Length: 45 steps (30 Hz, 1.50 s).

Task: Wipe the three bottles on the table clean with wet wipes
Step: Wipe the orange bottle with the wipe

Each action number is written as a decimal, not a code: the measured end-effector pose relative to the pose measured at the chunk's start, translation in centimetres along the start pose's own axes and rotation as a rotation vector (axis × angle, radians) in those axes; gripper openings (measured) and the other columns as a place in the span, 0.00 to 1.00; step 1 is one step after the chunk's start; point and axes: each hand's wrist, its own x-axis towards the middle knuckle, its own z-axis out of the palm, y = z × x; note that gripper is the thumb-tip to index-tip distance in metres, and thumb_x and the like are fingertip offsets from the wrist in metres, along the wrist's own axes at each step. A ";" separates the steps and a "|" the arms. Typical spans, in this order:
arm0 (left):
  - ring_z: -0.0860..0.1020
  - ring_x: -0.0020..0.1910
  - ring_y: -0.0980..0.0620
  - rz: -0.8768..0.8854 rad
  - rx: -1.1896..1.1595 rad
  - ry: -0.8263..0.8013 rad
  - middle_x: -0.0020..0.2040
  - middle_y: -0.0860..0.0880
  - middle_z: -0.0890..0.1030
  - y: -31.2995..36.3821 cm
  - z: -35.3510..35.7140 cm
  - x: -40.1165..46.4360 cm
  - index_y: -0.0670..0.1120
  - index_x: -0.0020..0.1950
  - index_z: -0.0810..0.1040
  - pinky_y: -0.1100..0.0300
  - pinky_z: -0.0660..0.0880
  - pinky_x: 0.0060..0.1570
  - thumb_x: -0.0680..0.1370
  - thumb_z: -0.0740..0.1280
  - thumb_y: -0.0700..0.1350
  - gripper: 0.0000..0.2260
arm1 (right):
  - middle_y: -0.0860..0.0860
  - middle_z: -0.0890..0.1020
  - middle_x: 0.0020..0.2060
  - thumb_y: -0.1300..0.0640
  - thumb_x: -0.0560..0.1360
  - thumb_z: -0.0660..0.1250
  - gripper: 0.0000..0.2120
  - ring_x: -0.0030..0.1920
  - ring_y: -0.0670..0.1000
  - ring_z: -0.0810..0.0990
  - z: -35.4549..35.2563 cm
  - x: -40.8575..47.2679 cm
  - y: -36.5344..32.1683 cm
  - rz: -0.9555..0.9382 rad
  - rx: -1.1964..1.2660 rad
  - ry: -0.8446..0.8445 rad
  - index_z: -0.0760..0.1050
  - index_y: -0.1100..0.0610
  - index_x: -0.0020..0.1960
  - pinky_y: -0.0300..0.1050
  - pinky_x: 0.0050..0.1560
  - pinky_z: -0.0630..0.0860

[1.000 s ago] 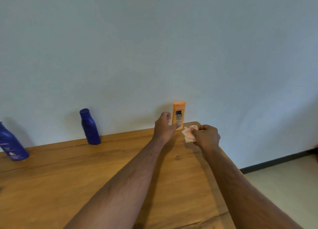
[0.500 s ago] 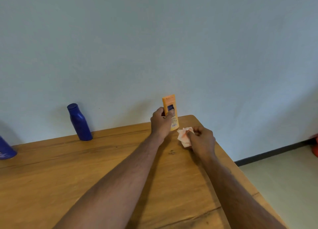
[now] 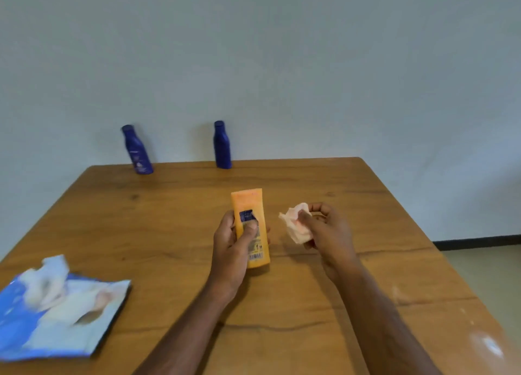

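Two hands show above the wooden table (image 3: 169, 211) from my head camera. My left hand (image 3: 231, 250) grips the orange bottle (image 3: 249, 205), thumb curled across its label and fingers wrapped behind; the bottle is held above the table's middle with its flat cap end pointing away from me. My right hand (image 3: 328, 231) pinches a crumpled wet wipe (image 3: 294, 225) between thumb and curled fingers, just beside the orange bottle and not touching it. Both dark blue bottles stand upright at the table's far edge by the wall: one (image 3: 137, 150) to the left, one (image 3: 222, 146) nearer the centre, well apart from my hands. The blue wipes pack (image 3: 56, 310) lies flat on the near left of the table, blurred.
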 end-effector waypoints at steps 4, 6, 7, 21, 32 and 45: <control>0.85 0.50 0.50 0.090 0.057 -0.002 0.51 0.49 0.85 1.7 -4.7 -6.1 0.61 0.56 0.80 0.59 0.82 0.43 0.78 0.71 0.51 0.07 | 0.52 0.85 0.34 0.59 0.76 0.72 0.05 0.30 0.48 0.80 3.2 -6.3 0.2 0.045 -0.122 -0.097 0.80 0.54 0.51 0.43 0.25 0.73; 0.84 0.49 0.53 0.154 0.086 -0.010 0.51 0.50 0.85 2.2 -6.3 -7.6 0.60 0.58 0.80 0.62 0.81 0.43 0.77 0.71 0.53 0.09 | 0.54 0.86 0.38 0.64 0.75 0.71 0.06 0.33 0.49 0.82 4.3 -8.7 0.1 0.065 -0.056 -0.124 0.81 0.56 0.51 0.43 0.29 0.77; 0.83 0.49 0.54 0.186 0.095 -0.014 0.51 0.50 0.85 2.4 -6.9 -8.2 0.60 0.58 0.80 0.64 0.80 0.44 0.77 0.71 0.53 0.10 | 0.55 0.87 0.40 0.67 0.75 0.70 0.07 0.35 0.49 0.84 4.6 -9.7 -0.1 0.070 0.007 -0.132 0.81 0.57 0.50 0.44 0.32 0.79; 0.79 0.48 0.56 0.267 0.175 -0.083 0.48 0.55 0.82 1.4 -9.0 -11.8 0.57 0.55 0.80 0.68 0.74 0.47 0.79 0.69 0.49 0.06 | 0.52 0.86 0.48 0.64 0.74 0.74 0.14 0.50 0.51 0.85 6.6 -18.2 -3.3 -0.438 -0.058 -0.047 0.78 0.52 0.56 0.45 0.47 0.83; 0.80 0.51 0.54 0.239 0.280 -0.100 0.50 0.56 0.83 1.1 -9.0 -11.8 0.51 0.60 0.80 0.66 0.75 0.49 0.80 0.71 0.41 0.10 | 0.49 0.81 0.48 0.59 0.77 0.71 0.08 0.47 0.47 0.76 7.6 -19.4 -3.5 -0.883 -0.868 -0.050 0.85 0.56 0.55 0.36 0.46 0.72; 0.80 0.49 0.52 0.244 0.234 -0.104 0.50 0.52 0.83 0.7 -8.5 -9.0 0.49 0.59 0.82 0.59 0.75 0.47 0.78 0.69 0.50 0.11 | 0.48 0.82 0.45 0.63 0.75 0.72 0.08 0.43 0.42 0.80 7.0 -16.0 -3.8 -0.779 -0.782 -0.059 0.85 0.56 0.53 0.28 0.42 0.73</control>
